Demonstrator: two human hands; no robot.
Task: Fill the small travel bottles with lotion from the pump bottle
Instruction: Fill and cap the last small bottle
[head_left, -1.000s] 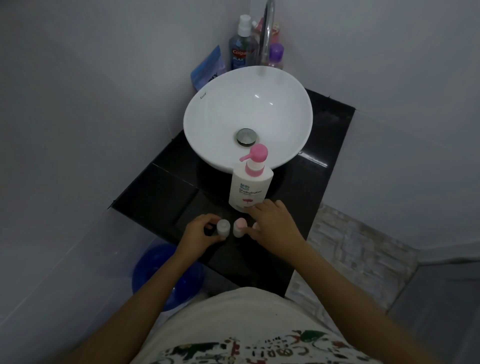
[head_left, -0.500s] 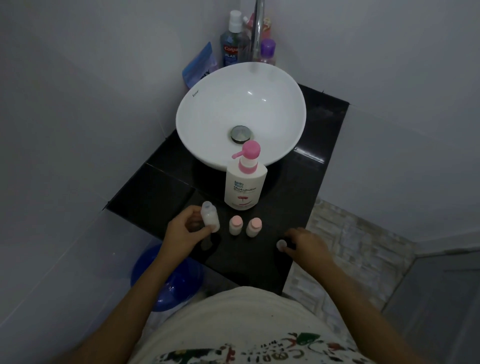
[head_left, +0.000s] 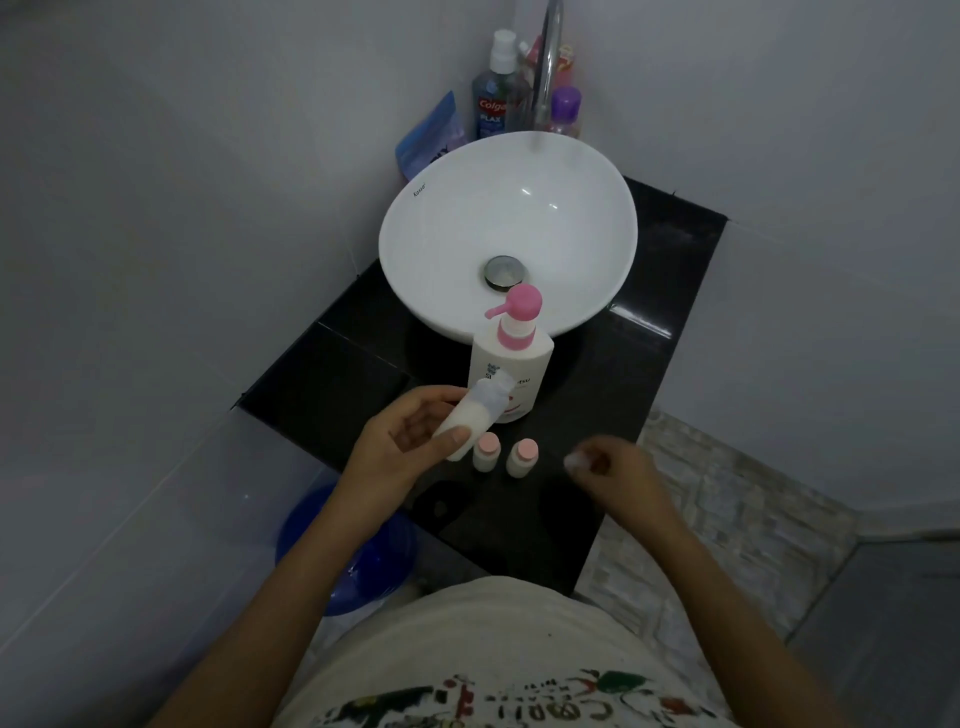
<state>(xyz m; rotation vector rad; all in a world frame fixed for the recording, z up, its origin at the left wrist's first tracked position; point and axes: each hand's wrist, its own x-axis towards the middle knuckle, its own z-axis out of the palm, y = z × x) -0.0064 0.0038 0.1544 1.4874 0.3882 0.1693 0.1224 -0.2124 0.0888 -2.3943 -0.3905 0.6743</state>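
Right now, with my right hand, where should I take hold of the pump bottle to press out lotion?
Probably wrap the right hand around the pump bottle at its white body from the right, thumb on the pink pump head. It stands upright, its spout points left toward the travel bottle in the left hand, so that side stays free.

What I can't make out around the pump bottle (head_left: 511, 364)

The small bottle (head_left: 470, 415) in my left hand (head_left: 400, 447) covers part of the pump bottle's label, so the name reads only in pieces. To the right of the pump bottle, my right hand (head_left: 613, 470) is smeared by motion, and the pale thing (head_left: 575, 460) at its fingertips is too blurred to name. Far behind the pump bottle, the tap (head_left: 548, 62) runs out of the top edge and hides parts of the bottles (head_left: 566, 111) at the wall.
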